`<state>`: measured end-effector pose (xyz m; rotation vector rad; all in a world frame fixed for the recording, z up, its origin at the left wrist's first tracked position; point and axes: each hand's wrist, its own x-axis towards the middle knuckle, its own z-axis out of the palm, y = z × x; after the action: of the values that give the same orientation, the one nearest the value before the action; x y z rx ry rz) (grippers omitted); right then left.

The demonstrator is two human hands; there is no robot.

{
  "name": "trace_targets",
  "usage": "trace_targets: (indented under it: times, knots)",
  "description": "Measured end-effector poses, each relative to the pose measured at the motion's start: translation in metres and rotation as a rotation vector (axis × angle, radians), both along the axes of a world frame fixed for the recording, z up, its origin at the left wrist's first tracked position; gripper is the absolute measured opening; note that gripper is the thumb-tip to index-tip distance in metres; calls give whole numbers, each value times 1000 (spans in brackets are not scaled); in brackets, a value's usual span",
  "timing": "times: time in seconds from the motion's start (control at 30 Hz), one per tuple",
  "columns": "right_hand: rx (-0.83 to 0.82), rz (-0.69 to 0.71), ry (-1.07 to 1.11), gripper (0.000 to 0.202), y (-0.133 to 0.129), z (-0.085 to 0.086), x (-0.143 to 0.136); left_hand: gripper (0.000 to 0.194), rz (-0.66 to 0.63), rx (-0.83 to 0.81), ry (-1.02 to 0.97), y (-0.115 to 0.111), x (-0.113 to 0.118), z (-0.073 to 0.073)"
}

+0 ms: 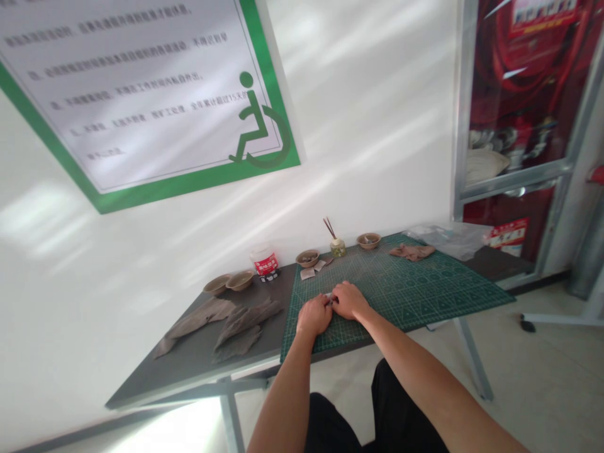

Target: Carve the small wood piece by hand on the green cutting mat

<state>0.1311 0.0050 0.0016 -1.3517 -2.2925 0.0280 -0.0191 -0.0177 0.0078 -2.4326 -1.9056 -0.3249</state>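
My left hand and my right hand meet over the green cutting mat, fingers closed together. Between their fingertips is a small pale piece, mostly hidden; its kind does not show. Beyond the hands, small pale squares lie on the mat beside a bowl holding small dark lumps. Brown-grey cloth pieces are spread on the table to the left of my left hand. A crumpled brownish cloth rests at the mat's far right.
Two shallow bowls and a red-labelled tub stand at the table's back left. A reed diffuser and another small bowl are along the wall. Clear plastic lies at the back right, near a glass-fronted hose cabinet.
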Motion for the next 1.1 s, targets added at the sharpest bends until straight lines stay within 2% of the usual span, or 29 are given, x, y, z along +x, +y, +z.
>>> trace_targets:
  times: [0.3,0.4,0.5,0.6,0.7,0.8,0.93,1.1]
  knots:
    - [4,13,63,17,2,-3,1,38,17,-12,-13,-3,2,3]
    - [60,7,161,25,10,-9,1,37,14,-7,-6,-3,3,3]
    - [89,-74,471,33,21,-17,5,35,-1,12,11,-3,3,3]
    - [-10,-57,940,40,31,-25,8,35,-17,22,20,-4,2,4]
    - [-135,78,1459,49,36,-28,9,36,-10,15,21,-5,3,5]
    - [-312,218,1801,53,37,-27,11,35,0,9,16,-6,3,6]
    - [-511,323,2003,67,34,-21,19,34,-15,22,4,-6,2,6]
    - [-637,405,2063,79,30,-16,26,32,-33,32,-3,-4,1,4]
